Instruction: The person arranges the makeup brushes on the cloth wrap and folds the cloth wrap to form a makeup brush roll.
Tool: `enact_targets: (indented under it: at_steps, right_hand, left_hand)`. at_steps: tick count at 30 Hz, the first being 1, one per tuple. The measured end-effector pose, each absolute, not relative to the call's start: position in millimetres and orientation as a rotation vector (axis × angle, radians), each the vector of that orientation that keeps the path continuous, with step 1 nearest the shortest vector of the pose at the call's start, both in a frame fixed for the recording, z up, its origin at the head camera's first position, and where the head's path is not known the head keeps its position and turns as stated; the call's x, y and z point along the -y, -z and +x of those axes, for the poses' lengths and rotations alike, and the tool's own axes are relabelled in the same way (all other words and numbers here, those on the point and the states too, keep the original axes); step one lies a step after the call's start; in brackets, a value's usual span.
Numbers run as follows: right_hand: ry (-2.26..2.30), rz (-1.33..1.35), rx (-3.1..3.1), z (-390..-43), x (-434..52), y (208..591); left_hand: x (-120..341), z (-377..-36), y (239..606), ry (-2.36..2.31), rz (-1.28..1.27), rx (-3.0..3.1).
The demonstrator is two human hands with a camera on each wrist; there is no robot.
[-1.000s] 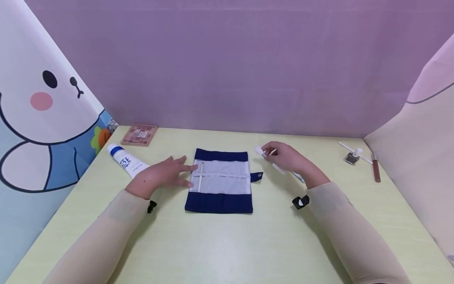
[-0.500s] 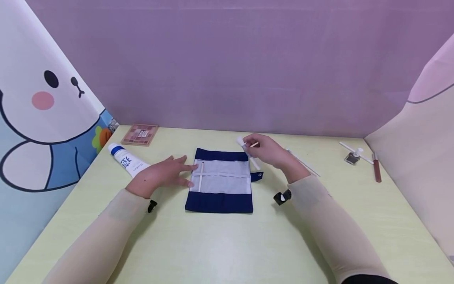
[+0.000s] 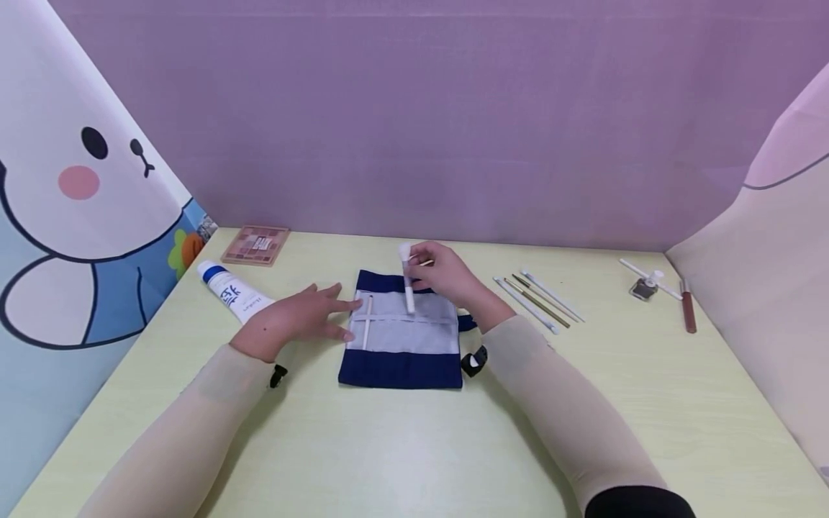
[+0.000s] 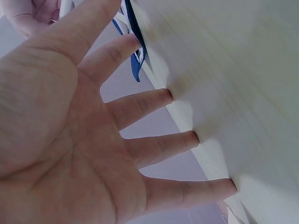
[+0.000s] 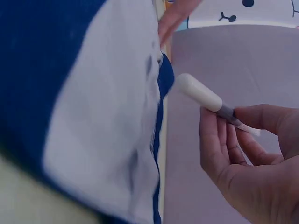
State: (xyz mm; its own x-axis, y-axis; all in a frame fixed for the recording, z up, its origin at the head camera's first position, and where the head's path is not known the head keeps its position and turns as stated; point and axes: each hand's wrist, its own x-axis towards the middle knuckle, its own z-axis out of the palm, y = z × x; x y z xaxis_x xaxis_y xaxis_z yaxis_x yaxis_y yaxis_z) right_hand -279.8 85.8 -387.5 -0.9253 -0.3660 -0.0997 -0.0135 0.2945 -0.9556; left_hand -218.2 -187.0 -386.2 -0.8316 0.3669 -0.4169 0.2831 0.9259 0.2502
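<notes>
Purple cloth backdrop (image 3: pixel 453 122) fills the far side, beyond the person's L hand (image 3: pixel 294 324) & R hand (image 3: pixel 447 273). Pale yellow-green tabletop (image 3: pixel 388 460) runs under both. Blue-and-white cartoon-print sheet (image 3: pixel 113 230) hangs well L of the L hand.

Navy-and-pale-grey cloth case (image 3: pixel 414 338) lies unfolded btwn the hands, its far R part under the R hand. L hand is spread wide, nothing held; thumb & index tips touch the case's L edge, other fingertips down on the tabletop. R hand is mostly closed, thumb & fingers pinching a brush.

White plastic tube w/ blue band (image 3: pixel 236 291) sits just beyond the L wrist, partly hidden by it; pinkish-brown checked flat palette (image 3: pixel 255 246) is farther off, same side. R of the R hand: two slim pale sticks (image 3: pixel 526 306) & two slim gold sticks (image 3: pixel 541 301), roughly parallel. Thin white rod (image 3: pixel 627 264) is well R of the R hand.

White-handled brush (image 3: pixel 409 298) in the R hand stands near-upright, lower end over the case's grey panel; contact can't tell. Slim white stick (image 3: pixel 367 324) lies in the case, just R of the L fingertips. Brown-handled tool (image 3: pixel 688 313) & small clear bottle w/ white cap (image 3: pixel 643 289) are far R of the R hand, by the rod.
</notes>
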Motion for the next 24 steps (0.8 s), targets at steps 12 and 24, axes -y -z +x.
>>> enact_targets:
  at_steps: [12, 24]
  right_hand:
    - [1.818, -0.307, -2.192, -283.1, -61.1, 399.3]
    - [1.716, -0.287, -2.223, -283.7, -54.5, 404.7]
  left_hand:
    - [188.8, -219.3, 387.8, -0.237, 0.492, -2.624]
    - [185.9, -217.1, 382.8, -0.242, 0.481, -2.615]
